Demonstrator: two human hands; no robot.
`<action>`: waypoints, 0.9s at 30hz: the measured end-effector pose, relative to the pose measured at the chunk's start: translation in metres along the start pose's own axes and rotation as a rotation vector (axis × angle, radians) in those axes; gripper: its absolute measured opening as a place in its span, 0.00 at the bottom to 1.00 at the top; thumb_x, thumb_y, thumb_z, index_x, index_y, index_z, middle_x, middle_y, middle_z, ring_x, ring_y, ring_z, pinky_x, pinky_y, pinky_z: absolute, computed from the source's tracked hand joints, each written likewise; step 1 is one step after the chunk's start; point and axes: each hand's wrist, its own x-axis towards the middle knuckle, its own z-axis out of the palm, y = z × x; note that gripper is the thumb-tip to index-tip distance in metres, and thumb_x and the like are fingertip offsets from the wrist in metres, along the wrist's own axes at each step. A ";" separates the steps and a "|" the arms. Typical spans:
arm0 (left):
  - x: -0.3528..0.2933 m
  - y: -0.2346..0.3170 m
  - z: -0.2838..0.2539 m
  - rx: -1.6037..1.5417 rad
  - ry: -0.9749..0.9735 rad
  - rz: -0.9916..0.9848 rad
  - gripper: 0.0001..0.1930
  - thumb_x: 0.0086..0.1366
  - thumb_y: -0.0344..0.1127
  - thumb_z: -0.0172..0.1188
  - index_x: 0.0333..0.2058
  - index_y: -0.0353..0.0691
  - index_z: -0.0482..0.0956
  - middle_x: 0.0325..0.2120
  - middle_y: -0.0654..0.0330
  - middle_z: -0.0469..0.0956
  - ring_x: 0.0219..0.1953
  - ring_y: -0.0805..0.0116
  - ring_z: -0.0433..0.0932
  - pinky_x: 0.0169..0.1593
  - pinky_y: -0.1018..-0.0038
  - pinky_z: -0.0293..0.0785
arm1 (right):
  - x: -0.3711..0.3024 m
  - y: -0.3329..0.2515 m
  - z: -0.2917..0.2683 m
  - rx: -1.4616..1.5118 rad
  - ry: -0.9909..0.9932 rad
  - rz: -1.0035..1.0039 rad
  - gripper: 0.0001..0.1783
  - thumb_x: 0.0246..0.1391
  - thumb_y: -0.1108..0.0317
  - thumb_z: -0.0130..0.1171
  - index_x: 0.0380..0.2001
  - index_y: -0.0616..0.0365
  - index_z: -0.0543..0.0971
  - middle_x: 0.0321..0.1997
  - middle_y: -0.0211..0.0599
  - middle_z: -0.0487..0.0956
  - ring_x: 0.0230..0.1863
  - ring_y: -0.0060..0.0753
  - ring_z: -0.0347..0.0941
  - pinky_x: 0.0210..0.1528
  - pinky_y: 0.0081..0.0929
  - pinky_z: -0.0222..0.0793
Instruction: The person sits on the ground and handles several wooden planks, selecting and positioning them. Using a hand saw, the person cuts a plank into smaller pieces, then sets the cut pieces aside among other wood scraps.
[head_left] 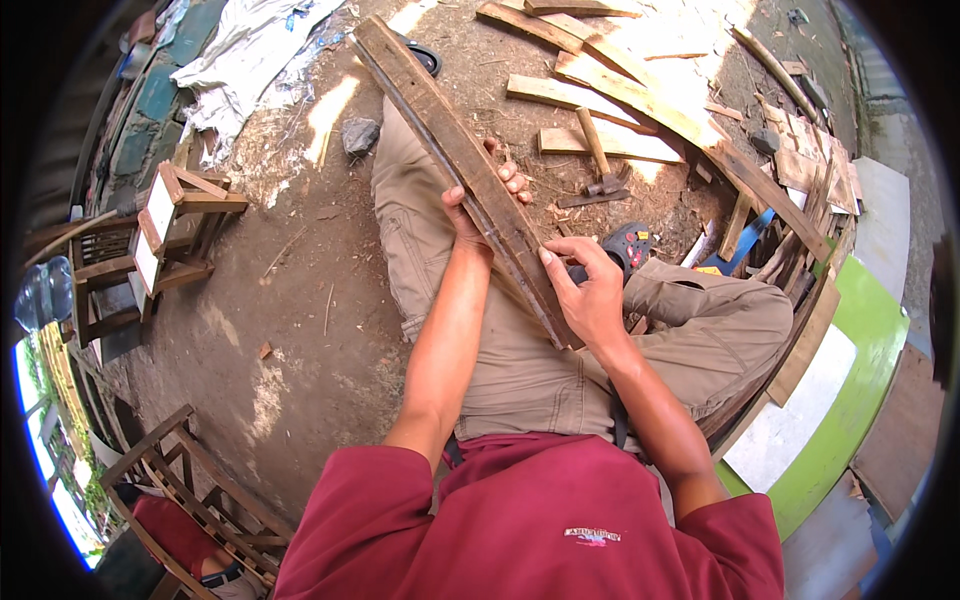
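A long brown wooden plank (430, 108) slants over my lap, its far end up and left, its near end low and right. Along its left side runs a narrow dark strip; I cannot tell whether this is a separate piece. My left hand (478, 212) is wrapped round the plank near its middle, thumb on the near side and fingertips showing past the far edge. Closer to the low end, my right hand (588, 288) pinches the plank's right edge between thumb and fingers. Beyond my right hand, a claw hammer (598, 150) with a wooden handle lies on the ground.
Several loose boards (640, 95) lie ahead and to the right. A blue-handled tool (745, 243) rests beside scrap wood. Wooden frames (165, 235) stand at the left, with a grey stone (360, 135) on the dirt. A green panel (850, 340) borders the right side.
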 end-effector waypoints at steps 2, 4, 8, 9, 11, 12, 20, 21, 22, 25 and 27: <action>0.000 0.001 -0.001 -0.022 -0.026 -0.007 0.46 0.48 0.54 0.70 0.66 0.53 0.63 0.38 0.61 0.68 0.41 0.66 0.72 0.51 0.63 0.73 | -0.001 0.001 0.001 -0.016 -0.014 -0.009 0.07 0.58 0.73 0.65 0.37 0.65 0.82 0.37 0.44 0.83 0.39 0.41 0.81 0.44 0.33 0.75; 0.000 0.002 -0.002 -0.019 -0.029 -0.013 0.46 0.48 0.54 0.70 0.66 0.53 0.62 0.39 0.61 0.68 0.41 0.66 0.72 0.51 0.62 0.73 | -0.002 0.003 0.002 -0.003 -0.033 0.024 0.10 0.58 0.71 0.66 0.40 0.66 0.81 0.40 0.45 0.82 0.40 0.42 0.80 0.45 0.34 0.75; 0.001 0.004 -0.002 0.077 0.036 -0.023 0.45 0.49 0.53 0.69 0.66 0.52 0.62 0.40 0.59 0.69 0.42 0.64 0.73 0.52 0.59 0.76 | -0.004 -0.001 0.004 -0.067 -0.060 0.071 0.27 0.56 0.64 0.69 0.55 0.65 0.74 0.50 0.52 0.77 0.49 0.48 0.78 0.53 0.40 0.73; 0.001 0.004 -0.003 0.110 0.058 -0.025 0.45 0.49 0.53 0.68 0.66 0.52 0.62 0.40 0.59 0.69 0.42 0.63 0.74 0.53 0.58 0.76 | -0.006 -0.005 0.004 -0.121 -0.062 0.058 0.32 0.56 0.62 0.70 0.59 0.65 0.71 0.53 0.54 0.76 0.52 0.49 0.77 0.55 0.41 0.73; 0.003 0.003 0.000 0.172 0.142 -0.013 0.45 0.48 0.53 0.68 0.65 0.51 0.62 0.41 0.56 0.71 0.43 0.58 0.77 0.51 0.54 0.80 | -0.009 0.002 0.001 -0.220 -0.138 0.045 0.40 0.53 0.58 0.73 0.61 0.69 0.66 0.55 0.58 0.76 0.56 0.48 0.76 0.60 0.40 0.70; 0.003 0.001 0.002 0.222 0.196 -0.003 0.45 0.48 0.53 0.68 0.65 0.51 0.62 0.41 0.56 0.73 0.43 0.58 0.78 0.50 0.53 0.80 | -0.012 0.007 0.001 -0.249 -0.154 0.047 0.38 0.54 0.60 0.72 0.61 0.69 0.67 0.55 0.59 0.76 0.56 0.49 0.77 0.59 0.40 0.71; 0.002 0.000 -0.007 0.259 0.425 -0.044 0.36 0.50 0.50 0.63 0.56 0.34 0.73 0.41 0.46 0.81 0.42 0.50 0.83 0.49 0.56 0.83 | -0.010 0.026 -0.002 -0.230 -0.116 0.087 0.27 0.61 0.66 0.63 0.58 0.74 0.72 0.51 0.67 0.79 0.52 0.61 0.79 0.54 0.42 0.75; 0.002 0.000 -0.009 0.258 0.436 -0.051 0.36 0.51 0.50 0.63 0.56 0.35 0.73 0.41 0.46 0.81 0.42 0.50 0.83 0.49 0.56 0.83 | -0.010 0.026 -0.002 -0.221 -0.121 0.088 0.27 0.61 0.66 0.63 0.58 0.74 0.72 0.51 0.67 0.79 0.52 0.61 0.79 0.54 0.42 0.75; 0.001 0.001 -0.012 0.266 0.413 -0.071 0.36 0.51 0.51 0.63 0.56 0.34 0.73 0.42 0.44 0.81 0.43 0.50 0.83 0.49 0.56 0.83 | -0.011 0.027 -0.001 -0.226 -0.104 0.063 0.26 0.61 0.66 0.63 0.57 0.74 0.72 0.49 0.66 0.80 0.50 0.60 0.80 0.52 0.41 0.75; 0.000 -0.001 -0.020 0.311 0.422 -0.059 0.36 0.52 0.52 0.62 0.55 0.33 0.74 0.43 0.43 0.81 0.44 0.50 0.83 0.50 0.55 0.83 | -0.013 0.026 0.002 -0.226 -0.071 0.015 0.25 0.62 0.67 0.63 0.56 0.74 0.73 0.45 0.64 0.82 0.46 0.56 0.82 0.49 0.39 0.75; -0.002 -0.001 -0.024 0.278 0.423 -0.069 0.35 0.53 0.53 0.63 0.55 0.33 0.74 0.43 0.44 0.81 0.44 0.50 0.83 0.50 0.55 0.83 | -0.012 0.020 0.002 -0.202 -0.071 0.020 0.25 0.62 0.68 0.63 0.57 0.73 0.73 0.45 0.64 0.82 0.46 0.56 0.82 0.49 0.38 0.75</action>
